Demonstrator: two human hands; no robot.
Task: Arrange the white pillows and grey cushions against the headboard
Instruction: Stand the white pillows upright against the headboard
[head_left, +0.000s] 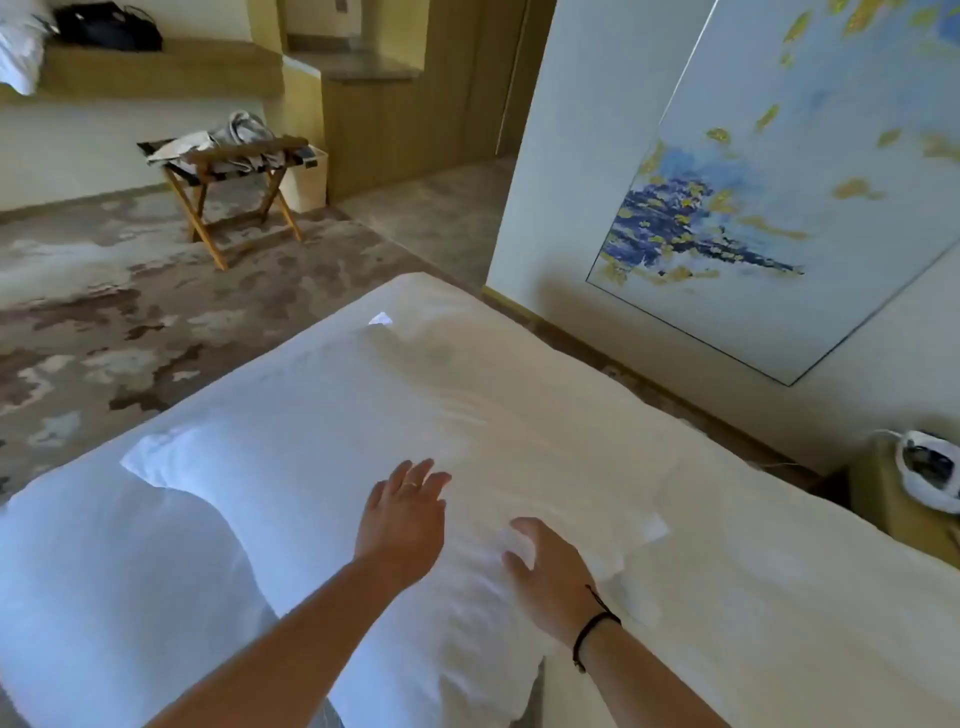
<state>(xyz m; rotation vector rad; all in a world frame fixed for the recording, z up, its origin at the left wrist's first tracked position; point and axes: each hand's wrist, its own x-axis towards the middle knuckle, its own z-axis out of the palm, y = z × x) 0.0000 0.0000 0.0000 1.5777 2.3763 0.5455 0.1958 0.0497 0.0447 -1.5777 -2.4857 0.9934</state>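
A large white pillow (322, 426) lies flat across the middle of the view. A second white pillow (109, 582) lies at its lower left and a third one (753, 597) at its right. My left hand (402, 519) is flat on the middle pillow with fingers spread and a ring on one finger. My right hand (550, 582) presses on that pillow's near right corner, fingers curled over bunched fabric; a black band circles the wrist. No grey cushion is visible.
A wall with a blue and yellow painting (779, 197) runs along the right. A folding luggage rack (234, 171) with clothes stands on the patterned carpet (104, 312). A bedside table (904, 499) with a white object sits at the right edge.
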